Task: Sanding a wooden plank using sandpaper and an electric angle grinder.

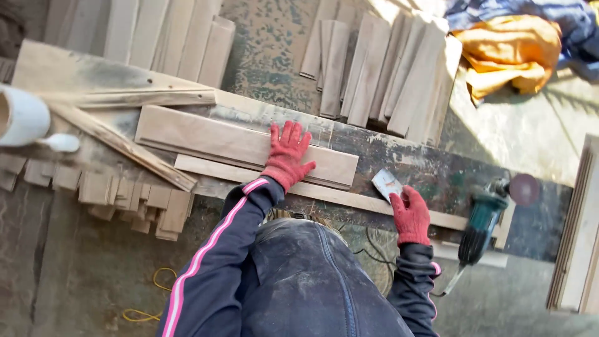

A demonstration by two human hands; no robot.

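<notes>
Sunny concrete floor is all around me, and a long worn workbench (399, 156) sits in front of my knees. My left hand (287, 155), in a red glove, lies flat with the fingers spread wide on a wooden board (212, 140). It presses down and grips nothing. That board lies flat on the bench, on top of a thinner long strip (349, 198) that sticks out to the right.

My right hand (410, 217), also in a red glove, is closed around a small scraper (387, 184). Its shiny flat blade points up and away from me, just above the long strip.

A green angle grinder (483, 219) rests near my right hand on the bench, with its round disc (523, 189) at the far end. I think this is the thing to watch (that disc sits close to my right hand). If I bump it, it could slide off the edge. The board could also slip if my left hand lets up, and then the blade might skid.

Small wood blocks (118, 193) are lined up at the left edge. More planks (387, 68) lean in rows past the bench, and an orange cloth (511, 53) is crumpled up by them.

One white tube (22, 115) pokes in from the left. Its open end faces the left edge, and I cannot see inside it. I see no other box or bucket.
</notes>
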